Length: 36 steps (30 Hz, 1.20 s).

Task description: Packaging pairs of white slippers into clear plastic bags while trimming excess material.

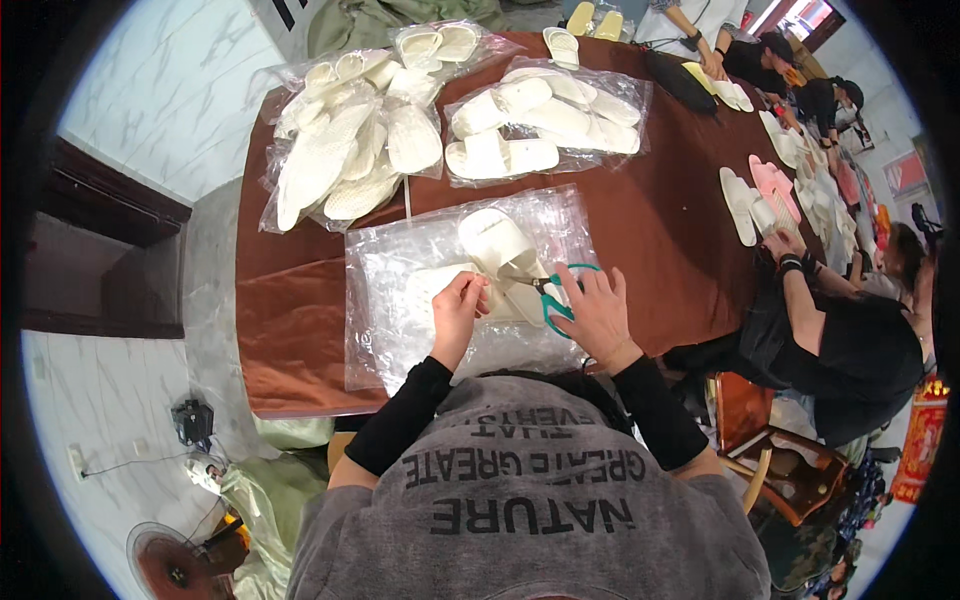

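Left hand (458, 300): fingers pinched together on edge of cream-white foam slipper (497, 243), which lies on clear plastic bag sheet (400, 290) at near edge of brown wooden table (660, 220). Right hand (598, 305): closed on green-handled scissors (553, 290), blades pointing toward slipper, approx. touching it. Bagged white slippers (350, 140) stacked at far side, well apart.

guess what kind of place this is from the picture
Probably a small workshop for trimming and packing slippers: bagged cream slippers piled on a brown table, green-handled scissors in use, and other people sorting slippers alongside.
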Available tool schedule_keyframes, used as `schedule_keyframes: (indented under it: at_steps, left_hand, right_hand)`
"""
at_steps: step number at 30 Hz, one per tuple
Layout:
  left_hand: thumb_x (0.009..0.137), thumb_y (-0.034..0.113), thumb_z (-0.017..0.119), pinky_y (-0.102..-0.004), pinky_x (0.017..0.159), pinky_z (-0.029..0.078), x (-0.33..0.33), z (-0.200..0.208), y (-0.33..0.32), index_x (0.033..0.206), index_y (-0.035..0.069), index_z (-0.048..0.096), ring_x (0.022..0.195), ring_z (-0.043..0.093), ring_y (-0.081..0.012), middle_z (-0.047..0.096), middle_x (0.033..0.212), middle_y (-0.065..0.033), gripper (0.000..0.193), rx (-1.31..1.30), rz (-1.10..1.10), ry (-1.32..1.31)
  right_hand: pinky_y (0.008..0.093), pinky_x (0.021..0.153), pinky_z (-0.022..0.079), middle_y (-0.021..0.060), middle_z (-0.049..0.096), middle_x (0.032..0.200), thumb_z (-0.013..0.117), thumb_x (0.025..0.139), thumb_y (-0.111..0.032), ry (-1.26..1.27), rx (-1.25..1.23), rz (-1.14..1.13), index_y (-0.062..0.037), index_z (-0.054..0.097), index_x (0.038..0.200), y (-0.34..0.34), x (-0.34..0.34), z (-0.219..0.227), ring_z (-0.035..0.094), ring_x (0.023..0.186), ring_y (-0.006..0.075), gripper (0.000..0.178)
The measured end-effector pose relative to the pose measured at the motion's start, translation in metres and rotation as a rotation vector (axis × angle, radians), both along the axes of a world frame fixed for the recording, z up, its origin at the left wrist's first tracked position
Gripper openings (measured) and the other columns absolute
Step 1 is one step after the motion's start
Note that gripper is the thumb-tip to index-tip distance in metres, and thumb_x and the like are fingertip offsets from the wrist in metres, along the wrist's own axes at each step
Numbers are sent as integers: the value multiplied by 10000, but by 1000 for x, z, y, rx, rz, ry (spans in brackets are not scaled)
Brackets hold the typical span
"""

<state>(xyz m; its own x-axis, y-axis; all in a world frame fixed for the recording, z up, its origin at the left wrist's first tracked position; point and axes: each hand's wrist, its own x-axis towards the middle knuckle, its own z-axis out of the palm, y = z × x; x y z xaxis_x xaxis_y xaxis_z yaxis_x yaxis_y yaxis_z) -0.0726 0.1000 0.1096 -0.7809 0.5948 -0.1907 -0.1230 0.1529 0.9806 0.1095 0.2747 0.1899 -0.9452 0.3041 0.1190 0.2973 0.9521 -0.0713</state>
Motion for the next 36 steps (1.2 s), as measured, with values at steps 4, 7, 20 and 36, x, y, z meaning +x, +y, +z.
schedule_keyframes:
  at_steps: [4,7,20,36]
  left_hand:
    - [1094,194,595,-239,572,493,4,4,5,1038,31,706,627,634,-80,638,762,8,205,-3,-57,-27]
    - [1096,195,593,-239,592,500,0,9,-1,1039,28,707,646,639,-88,640,774,3,210,20,-101,-42]
    - [1110,208,552,-246,584,468,-51,134,-180,1070,12,680,604,578,-110,620,735,-21,237,531,309,-101]
    - [1061,244,658,-264,584,517,117,-64,-590,1121,47,734,725,667,-105,725,909,-44,220,-104,1673,71]
  right_hand:
    - [562,1042,387,81,622,1113,782,861,-412,8,50,44,-126,531,1489,-3,-17,0,577,1144,259,734]
    - [504,998,415,64,649,1049,775,866,-430,51,66,51,-144,554,1470,-5,-23,-24,620,1049,250,704]
    - [507,978,494,171,629,1261,754,900,-317,-47,-131,-294,-138,498,1499,94,-6,-84,614,1157,381,675]
    - [533,1109,439,240,549,1427,727,929,-321,-270,-132,-176,-113,563,1461,131,-5,-141,521,1296,459,594]
